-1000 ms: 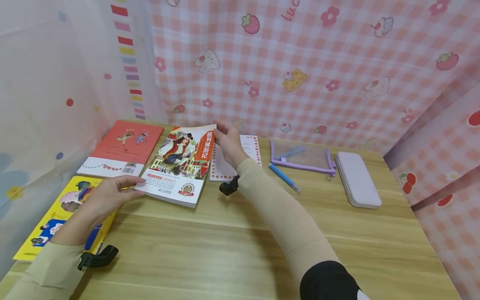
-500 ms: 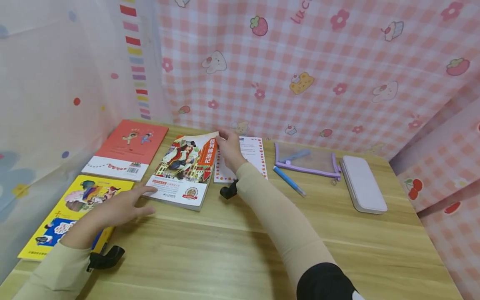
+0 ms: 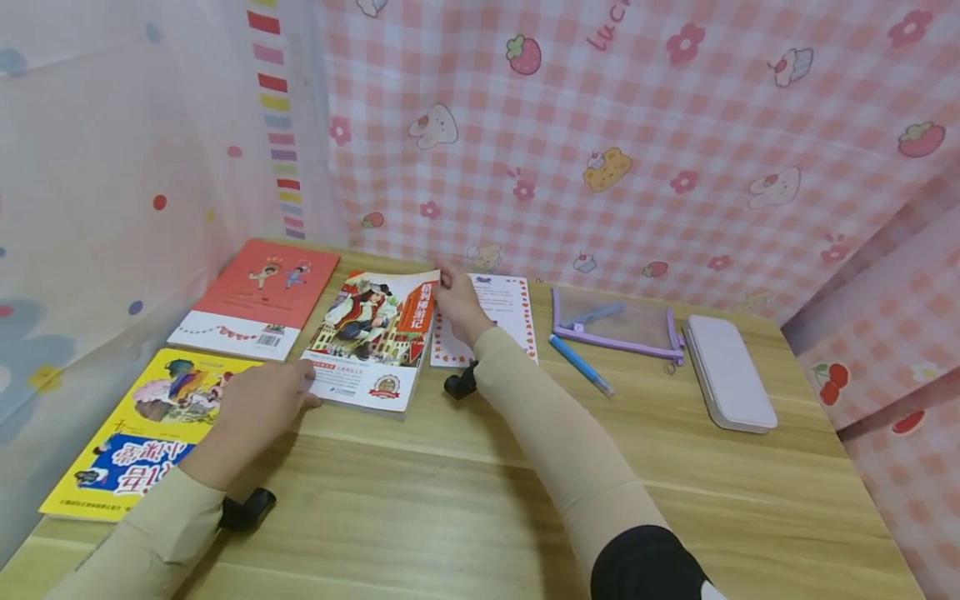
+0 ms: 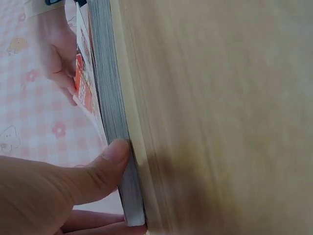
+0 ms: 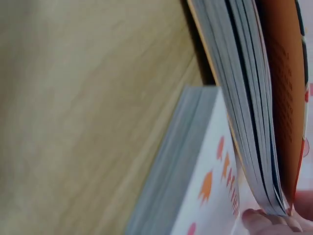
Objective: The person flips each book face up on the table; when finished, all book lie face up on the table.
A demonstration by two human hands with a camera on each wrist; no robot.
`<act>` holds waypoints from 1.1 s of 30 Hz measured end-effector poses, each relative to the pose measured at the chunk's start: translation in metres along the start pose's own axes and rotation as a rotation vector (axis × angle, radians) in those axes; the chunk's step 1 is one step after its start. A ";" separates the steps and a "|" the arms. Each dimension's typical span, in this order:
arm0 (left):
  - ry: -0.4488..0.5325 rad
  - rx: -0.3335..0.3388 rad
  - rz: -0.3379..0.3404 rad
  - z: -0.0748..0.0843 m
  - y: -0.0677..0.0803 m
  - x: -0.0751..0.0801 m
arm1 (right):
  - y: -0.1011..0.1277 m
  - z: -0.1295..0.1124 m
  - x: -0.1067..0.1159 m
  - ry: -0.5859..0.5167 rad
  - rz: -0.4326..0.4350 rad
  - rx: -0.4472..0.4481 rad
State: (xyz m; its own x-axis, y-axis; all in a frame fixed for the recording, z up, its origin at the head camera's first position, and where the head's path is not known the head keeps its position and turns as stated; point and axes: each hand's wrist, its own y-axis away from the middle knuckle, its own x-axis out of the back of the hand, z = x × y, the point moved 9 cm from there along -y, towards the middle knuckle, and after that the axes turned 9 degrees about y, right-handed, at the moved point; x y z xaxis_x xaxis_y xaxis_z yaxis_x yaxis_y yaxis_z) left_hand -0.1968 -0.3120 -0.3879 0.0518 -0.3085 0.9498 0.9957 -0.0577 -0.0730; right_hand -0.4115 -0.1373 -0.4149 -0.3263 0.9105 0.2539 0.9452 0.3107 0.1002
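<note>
An illustrated paperback book (image 3: 367,333), with a man in a red vest on its cover, lies at an angle toward the back of the table. My right hand (image 3: 461,304) pinches its upper right corner, where the cover bows up; in the right wrist view the pages of the paperback (image 5: 244,83) fan slightly apart. My left hand (image 3: 262,408) grips the lower left corner. Its thumb (image 4: 115,154) presses the page edge (image 4: 107,73) in the left wrist view, with the fingers round the corner. A white book with a leaf border (image 3: 510,308) lies right beside it, partly behind my right hand.
A red-and-white book (image 3: 262,292) and a yellow book (image 3: 165,400) lie at left. To the right are a blue marker (image 3: 577,362), a clear purple-edged pouch (image 3: 637,325) and a pale pencil case (image 3: 731,375). A checked curtain (image 3: 570,125) hangs behind the table.
The paperback has come down lower at its top corner. My left hand let go of its near edge, then moved in again to take the lower left corner. My right hand stays on the upper corner.
</note>
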 end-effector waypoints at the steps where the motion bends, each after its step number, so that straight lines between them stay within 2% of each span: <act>1: 0.002 0.007 0.004 -0.001 -0.001 0.001 | -0.001 0.002 -0.002 0.003 -0.023 -0.004; 4: 0.004 0.032 -0.010 -0.003 -0.004 0.000 | -0.002 0.009 -0.008 0.061 -0.067 -0.014; 12: -0.018 0.092 -0.017 -0.011 -0.009 -0.001 | 0.006 0.010 -0.021 0.245 -0.096 -0.023; 18: 0.005 0.113 -0.004 -0.014 -0.012 0.002 | 0.023 0.003 -0.037 0.341 -0.176 -0.023; 22: 0.002 0.112 -0.015 -0.013 -0.015 0.004 | 0.031 0.002 -0.047 0.445 -0.218 -0.028; 27: -0.038 0.106 -0.029 -0.014 -0.020 0.003 | 0.030 0.003 -0.054 0.602 -0.225 0.007; 31: -0.044 0.125 -0.051 -0.012 -0.023 0.002 | 0.032 0.003 -0.059 0.709 -0.268 0.020; 33: -0.051 0.135 -0.056 -0.010 -0.024 0.001 | 0.032 0.004 -0.059 0.722 -0.289 0.010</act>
State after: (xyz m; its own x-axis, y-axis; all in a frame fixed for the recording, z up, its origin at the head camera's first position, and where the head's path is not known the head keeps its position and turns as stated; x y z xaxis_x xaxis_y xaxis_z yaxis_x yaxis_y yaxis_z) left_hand -0.2215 -0.3205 -0.3881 -0.0036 -0.2594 0.9658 0.9983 0.0555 0.0187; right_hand -0.3618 -0.1801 -0.4303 -0.4835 0.3907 0.7833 0.8204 0.5143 0.2499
